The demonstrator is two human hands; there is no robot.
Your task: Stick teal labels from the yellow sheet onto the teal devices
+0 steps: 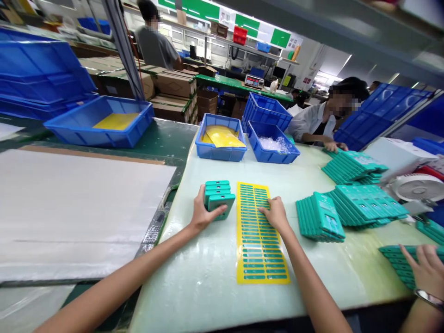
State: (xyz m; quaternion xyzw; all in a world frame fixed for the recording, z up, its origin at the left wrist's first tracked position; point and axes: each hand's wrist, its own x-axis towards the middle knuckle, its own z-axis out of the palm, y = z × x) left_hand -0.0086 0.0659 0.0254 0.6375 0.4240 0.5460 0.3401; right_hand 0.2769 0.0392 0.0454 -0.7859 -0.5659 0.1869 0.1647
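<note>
My left hand point(204, 210) is wrapped round a small row of green cases point(220, 200), which stand on edge on the pale table mat. To the right lies a yellow sheet point(262, 277) with two columns of narrow green strips. My right hand point(275, 212) rests at this sheet's upper right edge, thumb and fingers bent close together; whether a strip is between them is too small to tell. Stacks of green cases point(319, 217) lean in rows to the right of my right hand.
Behind are a blue bin with yellow sheets point(221, 152), a blue bin with clear pieces point(275, 157) and a wide blue tray point(100, 134). A white board point(79, 212) lies left. Another person's hand point(426, 266) touches cases at right; a person point(314, 120) sits opposite.
</note>
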